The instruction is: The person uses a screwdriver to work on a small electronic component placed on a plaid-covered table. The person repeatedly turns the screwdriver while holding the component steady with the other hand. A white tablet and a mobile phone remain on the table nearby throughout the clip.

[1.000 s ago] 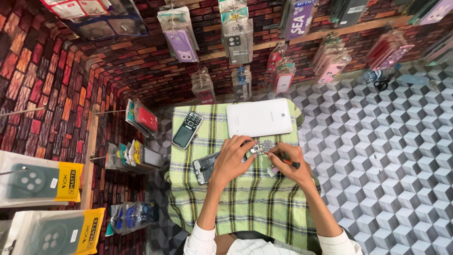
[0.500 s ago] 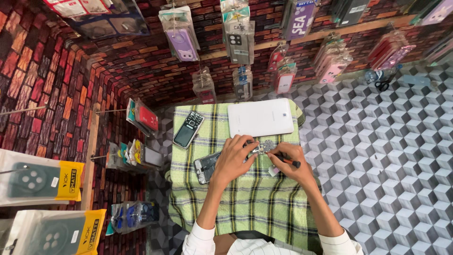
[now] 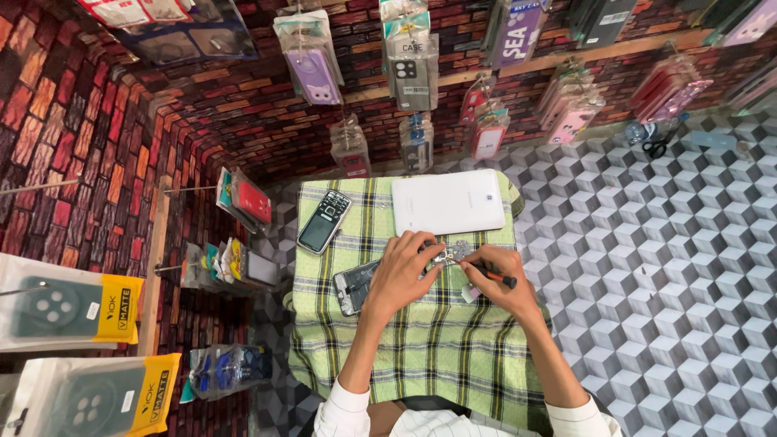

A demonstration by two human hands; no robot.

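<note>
Head view, looking straight down on a small tabletop point(image 3: 421, 356) covered with a green and yellow plaid cloth

Left hand point(image 3: 401, 275): lies palm-down over an opened phone point(image 3: 356, 285), fingers curled onto its upper end; grip closed on the phone, pinning it flat to the cloth. Only the lower-left end of the phone, a dark screen in a pale frame, shows from under the hand

Right hand point(image 3: 498, 283): grip closed around a thin screwdriver point(image 3: 490, 275) with a dark handle and a reddish band. Shaft points left, towards the small metallic parts point(image 3: 452, 252) exposed just past the left fingertips. Tip appears to meet those parts; actual contact too small to confirm

The two hands sit just beside each other at the middle of the tabletop, thumbs nearly meeting above the phone

Also on the cloth: a keypad phone point(image 3: 324, 220) with a dark screen at the far left corner, lying at an angle; a white tablet point(image 3: 449, 202) lying back side up at the far edge, just beyond the hands, not touching them

Surroundings: cube-patterned floor point(image 3: 664, 267) to the right, red brick-pattern wall point(image 3: 73, 129) to the left and far side. Packaged phone cases point(image 3: 413, 65) hang in rows above the far edge

White striped sleeves point(image 3: 344, 409) at the bottom edge of the view
</note>
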